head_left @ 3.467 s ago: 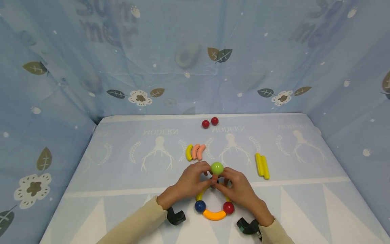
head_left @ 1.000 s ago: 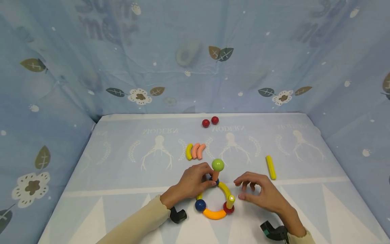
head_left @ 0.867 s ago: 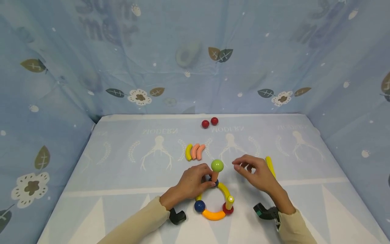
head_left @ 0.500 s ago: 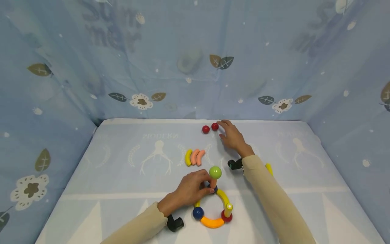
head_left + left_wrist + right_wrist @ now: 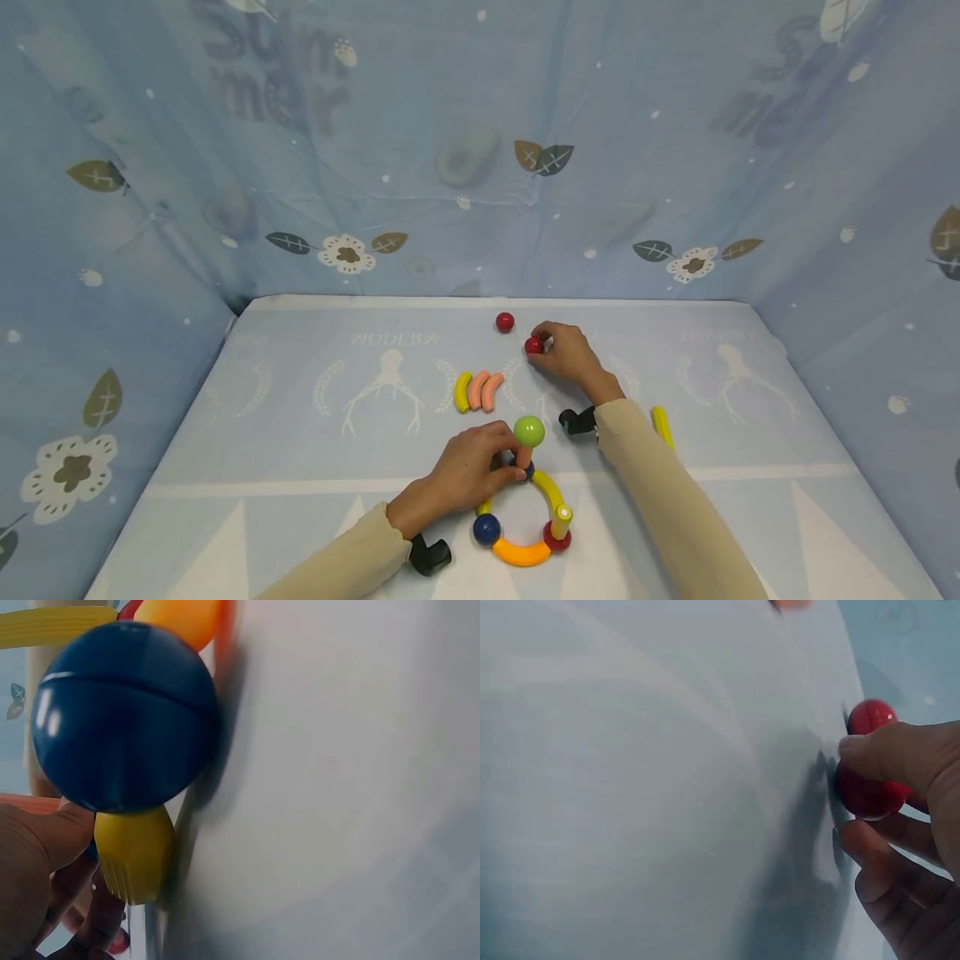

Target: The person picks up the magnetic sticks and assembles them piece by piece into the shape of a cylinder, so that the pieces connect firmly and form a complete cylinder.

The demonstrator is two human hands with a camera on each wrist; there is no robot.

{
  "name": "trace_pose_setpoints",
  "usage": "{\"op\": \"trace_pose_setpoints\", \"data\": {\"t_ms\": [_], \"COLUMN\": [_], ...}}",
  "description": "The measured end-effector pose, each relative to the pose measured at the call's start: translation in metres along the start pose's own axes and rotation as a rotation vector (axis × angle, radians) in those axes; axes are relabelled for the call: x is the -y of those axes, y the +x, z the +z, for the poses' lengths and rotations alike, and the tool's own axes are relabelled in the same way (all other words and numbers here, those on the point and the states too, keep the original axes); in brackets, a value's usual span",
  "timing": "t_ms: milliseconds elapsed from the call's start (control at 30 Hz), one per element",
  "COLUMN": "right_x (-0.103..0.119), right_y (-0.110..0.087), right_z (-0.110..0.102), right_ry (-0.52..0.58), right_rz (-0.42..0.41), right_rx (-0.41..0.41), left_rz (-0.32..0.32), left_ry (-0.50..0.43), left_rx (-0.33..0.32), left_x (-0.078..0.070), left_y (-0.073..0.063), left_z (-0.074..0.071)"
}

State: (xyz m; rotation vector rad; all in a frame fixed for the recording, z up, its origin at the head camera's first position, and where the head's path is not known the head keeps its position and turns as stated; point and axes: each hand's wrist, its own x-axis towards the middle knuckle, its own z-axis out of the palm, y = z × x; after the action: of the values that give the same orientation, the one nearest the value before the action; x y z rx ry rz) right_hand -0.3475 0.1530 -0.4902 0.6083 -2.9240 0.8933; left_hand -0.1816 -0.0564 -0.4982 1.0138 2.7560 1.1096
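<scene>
My left hand (image 5: pixel 468 467) pinches the back of a ring of toy balls and curved sticks, at a dark blue ball (image 5: pixel 529 470) largely behind the fingers. From that ball rises a pink stick (image 5: pixel 524 457) topped by a green ball (image 5: pixel 529 431). The ring also has a front blue ball (image 5: pixel 487 529), an orange curved stick (image 5: pixel 521 554) and a red ball (image 5: pixel 557 541) bearing an upright yellow rod (image 5: pixel 562 520). Farther back, my right hand (image 5: pixel 570 358) grips a loose red ball (image 5: pixel 534 346) between thumb and fingers; the right wrist view shows this red ball (image 5: pixel 870 793) too.
Another red ball (image 5: pixel 505 322) lies near the table's back edge. A yellow curved piece (image 5: pixel 462 392) and two pink curved pieces (image 5: pixel 491 392) lie side by side behind the ring. A straight yellow rod (image 5: pixel 662 427) lies partly behind the right sleeve (image 5: pixel 667 492).
A yellow rod went from the right side onto the ring's red ball. My right hand then reached to the back, took one red ball and drew it nearer. The left hand stayed at the ring.
</scene>
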Motion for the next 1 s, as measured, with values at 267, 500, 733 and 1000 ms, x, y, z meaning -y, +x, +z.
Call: {"op": "trace_pose_setpoints", "data": {"t_ms": [267,500,733,1000], "right_x": [0.008,0.037,0.064,0.085], "right_y": [-0.068,-0.122,-0.150,-0.179], "right_z": [-0.015,-0.051,-0.074,-0.085], "right_ry": [0.356,0.706,0.898,1.082], "right_rz": [-0.024,-0.044,-0.193,-0.351], "right_rx": [-0.021,0.019,0.019,0.078], "left_rz": [0.004,0.003,0.006,0.020], "left_ry": [0.002,-0.001,-0.012,-0.018], "left_rx": [0.001,-0.002,-0.014,-0.031], "left_x": [-0.001,0.000,0.000,0.000], "left_y": [0.002,0.002,0.000,0.000], "left_z": [0.000,0.000,-0.001,0.002]}}
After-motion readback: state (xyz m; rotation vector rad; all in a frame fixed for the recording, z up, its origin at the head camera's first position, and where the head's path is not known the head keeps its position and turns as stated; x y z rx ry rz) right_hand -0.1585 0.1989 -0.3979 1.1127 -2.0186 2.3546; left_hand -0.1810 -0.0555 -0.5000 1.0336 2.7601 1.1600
